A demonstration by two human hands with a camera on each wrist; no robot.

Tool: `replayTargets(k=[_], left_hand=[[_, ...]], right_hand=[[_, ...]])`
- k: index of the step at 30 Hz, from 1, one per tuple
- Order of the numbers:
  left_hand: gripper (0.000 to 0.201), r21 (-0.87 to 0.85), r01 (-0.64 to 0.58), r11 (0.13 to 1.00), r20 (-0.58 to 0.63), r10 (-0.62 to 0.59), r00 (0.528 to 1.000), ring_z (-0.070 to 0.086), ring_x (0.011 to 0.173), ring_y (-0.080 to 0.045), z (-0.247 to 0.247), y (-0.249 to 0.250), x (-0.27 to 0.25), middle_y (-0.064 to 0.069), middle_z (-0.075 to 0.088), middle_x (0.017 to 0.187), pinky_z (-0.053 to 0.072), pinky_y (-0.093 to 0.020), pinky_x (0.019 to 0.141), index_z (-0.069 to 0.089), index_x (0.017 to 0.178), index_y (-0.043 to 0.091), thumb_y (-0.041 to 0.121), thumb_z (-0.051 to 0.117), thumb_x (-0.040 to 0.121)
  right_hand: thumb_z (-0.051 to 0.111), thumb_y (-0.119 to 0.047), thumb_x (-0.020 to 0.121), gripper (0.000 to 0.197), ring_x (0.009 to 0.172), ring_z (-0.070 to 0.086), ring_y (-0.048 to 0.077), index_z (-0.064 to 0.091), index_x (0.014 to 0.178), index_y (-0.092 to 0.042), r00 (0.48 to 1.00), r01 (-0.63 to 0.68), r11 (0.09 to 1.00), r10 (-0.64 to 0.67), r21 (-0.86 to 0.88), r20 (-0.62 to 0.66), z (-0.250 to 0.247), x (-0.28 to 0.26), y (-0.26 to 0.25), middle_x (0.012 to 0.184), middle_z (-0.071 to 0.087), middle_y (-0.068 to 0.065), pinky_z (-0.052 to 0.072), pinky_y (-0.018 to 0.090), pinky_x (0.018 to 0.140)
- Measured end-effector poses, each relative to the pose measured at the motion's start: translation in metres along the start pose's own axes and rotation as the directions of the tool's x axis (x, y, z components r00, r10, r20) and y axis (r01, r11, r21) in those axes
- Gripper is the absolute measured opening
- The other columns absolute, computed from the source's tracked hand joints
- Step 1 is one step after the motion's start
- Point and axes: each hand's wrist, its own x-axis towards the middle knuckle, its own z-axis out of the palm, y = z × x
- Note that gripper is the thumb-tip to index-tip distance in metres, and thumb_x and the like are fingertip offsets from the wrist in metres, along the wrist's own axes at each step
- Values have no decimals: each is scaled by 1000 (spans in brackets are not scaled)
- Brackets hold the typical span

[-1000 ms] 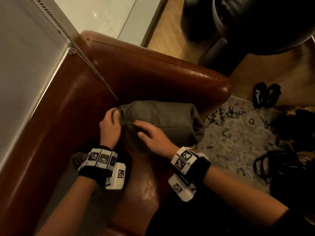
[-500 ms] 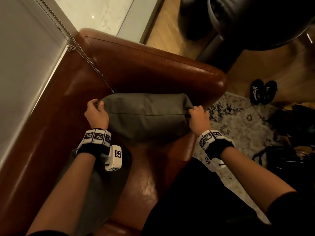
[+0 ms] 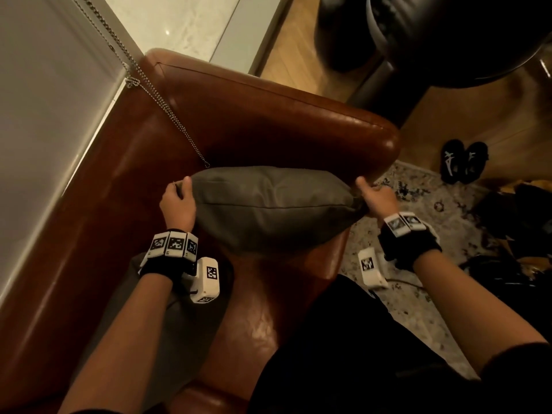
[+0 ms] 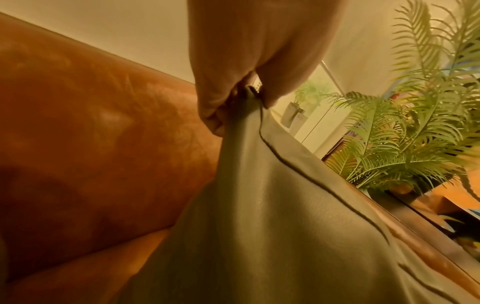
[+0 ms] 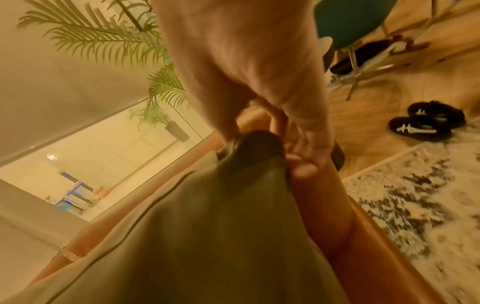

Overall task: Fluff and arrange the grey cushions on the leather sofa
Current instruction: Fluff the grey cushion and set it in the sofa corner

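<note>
Head view: grey cushion (image 3: 268, 204) held by its two upper corners over the leather sofa (image 3: 268, 115).
Left hand (image 3: 177, 204) pinches the left corner, right hand (image 3: 378, 200) grips the right; its lower edge seemingly touches the seat.

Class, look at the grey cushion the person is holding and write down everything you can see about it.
The grey cushion is a plump rectangle of smooth woven-looking fabric with a piped seam running along its length. It is held lengthwise across the corner of the brown leather sofa, in front of the armrest. The left hand pinches one end corner and the right hand pinches the other, stretching it between them. Whether its underside rests on the seat cannot be told.
</note>
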Motion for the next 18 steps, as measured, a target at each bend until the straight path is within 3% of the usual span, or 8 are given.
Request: replayTargets(k=[2,5,6,8,11,13,15,18], left_hand=[[40,18,-5,1000,21,5,1000,56,112,-32,-1,2,0,-20,61,118,41,-35,93,58,114,-1,31,43,97],[38,48,-8,999,13,8,1000,56,111,-34,-6,1,0,-22,62,116,42,-36,93,58,113,-2,29,43,97],[38,64,-14,998,0,14,1000,56,111,-35,-8,0,0,-24,62,116,41,-36,93,58,112,-4,28,42,97],[39,88,-13,996,-18,15,1000,54,112,-36,-13,-1,1,-26,60,117,39,-37,93,57,111,-6,26,39,99],[43,101,16,995,-30,-13,999,50,114,-40,-17,-2,4,-30,57,119,35,-39,94,55,110,-10,25,33,100],[44,95,25,995,-44,-21,999,50,114,-40,-15,-2,3,-31,56,119,35,-40,94,54,110,-11,27,32,100],[43,63,28,998,-71,-24,997,52,114,-37,-11,-2,0,-26,59,120,37,-38,94,55,112,-7,30,37,99],[43,-50,38,998,-130,-44,990,58,99,-26,-5,-2,-7,-16,62,107,43,-33,91,56,115,-2,34,48,94]], right_hand=[[66,-47,79,49,90,64,36,64,83,2,992,38,970,-7,-242,128,8,12,-9,91,68,18,53,46,84],[70,-36,80,41,63,55,26,51,56,-8,977,113,887,-17,-449,212,11,7,-19,60,53,9,42,32,59],[70,-34,81,39,64,55,25,53,57,-8,977,129,897,-42,-423,208,11,10,-15,61,54,9,42,32,59],[68,-30,83,31,79,62,30,66,79,0,970,45,992,-15,-119,242,8,12,-7,79,64,14,51,35,70],[52,-24,94,33,81,65,20,59,110,4,903,-225,926,81,303,422,8,3,-4,94,69,9,57,23,64],[51,-29,95,37,84,66,23,59,108,5,919,-212,926,79,314,387,7,-4,-7,98,69,15,56,27,67],[60,-45,86,49,90,65,33,66,96,2,968,-75,981,28,180,250,1,-5,-6,102,67,23,54,38,75],[76,-43,72,37,77,63,28,61,69,-9,978,-27,1000,26,1,209,-11,-13,0,77,67,10,54,41,76]])
